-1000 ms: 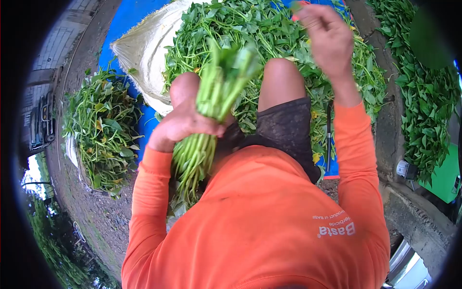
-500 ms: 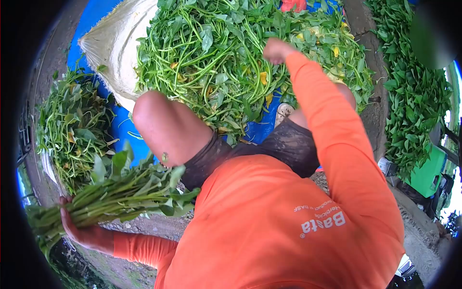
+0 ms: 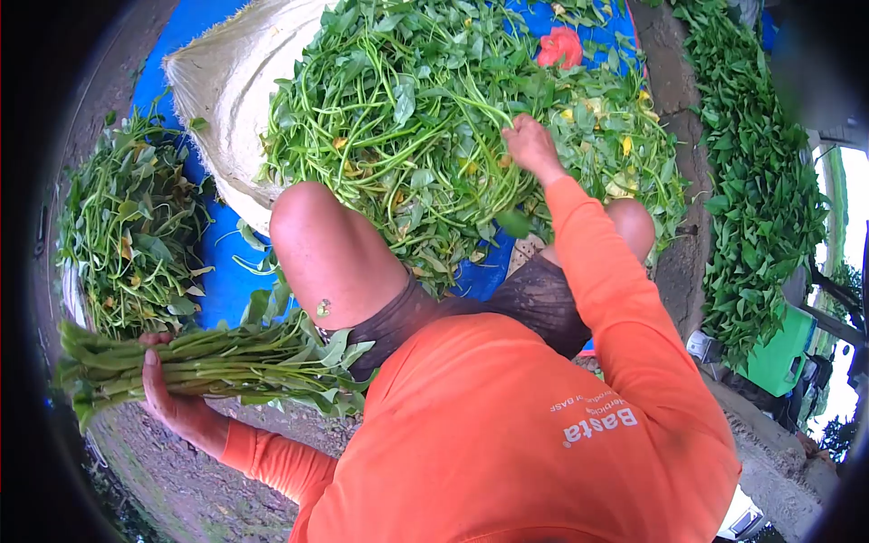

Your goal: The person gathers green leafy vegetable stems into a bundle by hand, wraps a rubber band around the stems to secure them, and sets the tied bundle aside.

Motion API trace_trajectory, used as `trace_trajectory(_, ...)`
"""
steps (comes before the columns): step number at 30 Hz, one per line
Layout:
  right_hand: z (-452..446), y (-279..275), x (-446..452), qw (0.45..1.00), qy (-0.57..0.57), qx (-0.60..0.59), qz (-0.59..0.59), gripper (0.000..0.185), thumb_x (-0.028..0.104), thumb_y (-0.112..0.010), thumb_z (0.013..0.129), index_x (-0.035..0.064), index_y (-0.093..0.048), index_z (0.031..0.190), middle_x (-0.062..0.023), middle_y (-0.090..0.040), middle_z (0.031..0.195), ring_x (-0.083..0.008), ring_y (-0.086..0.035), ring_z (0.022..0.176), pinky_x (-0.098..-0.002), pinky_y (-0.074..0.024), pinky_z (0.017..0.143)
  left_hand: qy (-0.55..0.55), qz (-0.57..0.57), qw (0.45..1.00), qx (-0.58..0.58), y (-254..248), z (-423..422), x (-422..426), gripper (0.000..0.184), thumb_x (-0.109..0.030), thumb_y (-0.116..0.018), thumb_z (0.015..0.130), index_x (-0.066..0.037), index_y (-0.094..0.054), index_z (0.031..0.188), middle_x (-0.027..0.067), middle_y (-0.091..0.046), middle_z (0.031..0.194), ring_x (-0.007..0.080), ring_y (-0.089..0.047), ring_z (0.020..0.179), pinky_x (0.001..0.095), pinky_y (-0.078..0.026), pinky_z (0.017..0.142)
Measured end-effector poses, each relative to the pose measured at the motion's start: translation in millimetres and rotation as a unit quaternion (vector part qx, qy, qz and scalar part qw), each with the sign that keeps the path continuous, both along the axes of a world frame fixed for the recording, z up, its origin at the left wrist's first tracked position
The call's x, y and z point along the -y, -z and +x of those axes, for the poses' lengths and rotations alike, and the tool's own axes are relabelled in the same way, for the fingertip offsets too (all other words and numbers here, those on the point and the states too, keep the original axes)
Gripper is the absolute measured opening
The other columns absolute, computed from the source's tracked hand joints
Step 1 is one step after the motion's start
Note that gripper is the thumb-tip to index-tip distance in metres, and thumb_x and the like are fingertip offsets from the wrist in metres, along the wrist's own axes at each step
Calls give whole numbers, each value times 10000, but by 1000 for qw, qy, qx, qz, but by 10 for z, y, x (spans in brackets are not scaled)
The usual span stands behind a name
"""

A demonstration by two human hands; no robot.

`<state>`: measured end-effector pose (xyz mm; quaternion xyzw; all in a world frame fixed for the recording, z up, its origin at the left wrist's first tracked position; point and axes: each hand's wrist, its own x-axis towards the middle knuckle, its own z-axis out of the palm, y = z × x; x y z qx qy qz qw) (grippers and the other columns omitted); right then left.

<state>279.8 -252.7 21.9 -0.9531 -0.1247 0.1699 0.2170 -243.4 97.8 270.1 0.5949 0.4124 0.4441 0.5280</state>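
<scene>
My left hand (image 3: 172, 385) is wrapped round a thick bunch of water spinach (image 3: 244, 362), held low at the left beside my knee. Its cut stem ends point left and its leaves lie towards my lap. My right hand (image 3: 531, 145) is closed at the right part of a big loose pile of water spinach (image 3: 389, 118) in front of me. A pale green stem runs up to its fingertips. Below that hand, a blurred dark leaf (image 3: 514, 223) shows above the pile's near edge.
A blue tarp (image 3: 231, 281) lies under the pile, with a whitish woven sack (image 3: 240, 90) on it. Another heap of greens (image 3: 136, 226) stands at the left. More greens (image 3: 751, 190) lie along the right, near a green container (image 3: 783, 348). A red plastic bag (image 3: 561, 47) sits at the back.
My right hand has come down a little onto the pile, where a stem now meets its fingers. The bunch in my left hand has shifted slightly and lies more level. The view has tilted a little.
</scene>
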Motion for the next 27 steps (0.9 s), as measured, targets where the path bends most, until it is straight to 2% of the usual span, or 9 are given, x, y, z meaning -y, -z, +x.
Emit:
trace_trajectory(3,441,-463,118,981,-41,-99,165,304,205,-757,960,12,-731,1193,-92,-771,1051,-247,-708,955,-398,-564,857,28,29,999,-5,18,227,83,406,-139,-710,955,65,-605,1289,174,-678,1141,258,-666,1039,413,-562,955)
trace_trajectory(4,450,-931,103,965,3,-181,188,248,192,-768,964,21,-752,1142,-14,-752,1019,-131,-675,936,-341,-549,803,40,30,999,2,-7,306,119,403,-137,-713,953,61,-603,1286,173,-677,1138,257,-666,1029,414,-564,950)
trace_trajectory(6,560,-1569,197,956,-54,-165,238,250,222,-787,962,48,-763,1139,-6,-746,998,-102,-663,902,-322,-536,789,65,36,997,20,-32,426,158,398,-132,-717,948,53,-601,1281,170,-675,1133,255,-664,1009,416,-567,940)
trace_trajectory(9,595,-2336,268,905,-89,-105,402,251,280,-782,986,60,-760,1105,17,-718,943,-94,-648,872,-318,-533,780,89,44,995,26,-35,497,148,440,-138,-723,947,74,-604,1314,177,-683,1171,263,-686,1067,443,-557,1021)
trace_trajectory(11,632,-2579,259,962,-61,-100,246,274,330,-771,1005,69,-750,1084,27,-701,916,-89,-639,844,-321,-532,770,120,30,991,59,-68,617,207,490,-120,-740,931,65,-594,1361,181,-690,1182,274,-698,1104,449,-540,1075)
trace_trajectory(13,486,-2737,279,984,-30,-110,139,336,412,-739,1034,77,-731,1056,35,-678,866,-69,-607,762,-292,-511,697,158,31,986,44,-161,763,288,457,-114,-758,911,43,-608,1313,147,-699,1127,244,-693,1022,388,-552,965)
trace_trajectory(16,415,-2846,286,961,-28,-68,268,355,424,-713,1051,69,-721,1049,33,-662,830,-53,-569,695,-253,-470,625,173,23,985,0,-335,1023,469,360,-120,-783,847,25,-671,1156,85,-715,980,180,-687,881,321,-554,843)
trace_trajectory(21,456,-3062,315,885,-145,-230,378,446,267,-712,1046,-54,-682,1354,-23,-685,861,-95,-612,684,-260,-505,582,298,61,952,-24,-576,1499,718,287,-97,-804,792,5,-731,1050,54,-734,923,135,-680,808,300,-557,761)
trace_trajectory(27,65,-3542,156,842,-267,-296,363,498,153,-706,1019,-84,-614,1448,-43,-750,986,-82,-675,761,-233,-567,689,442,122,889,-11,-716,2226,832,394,-101,-822,741,-1,-693,1099,23,-689,906,131,-640,775,318,-543,712)
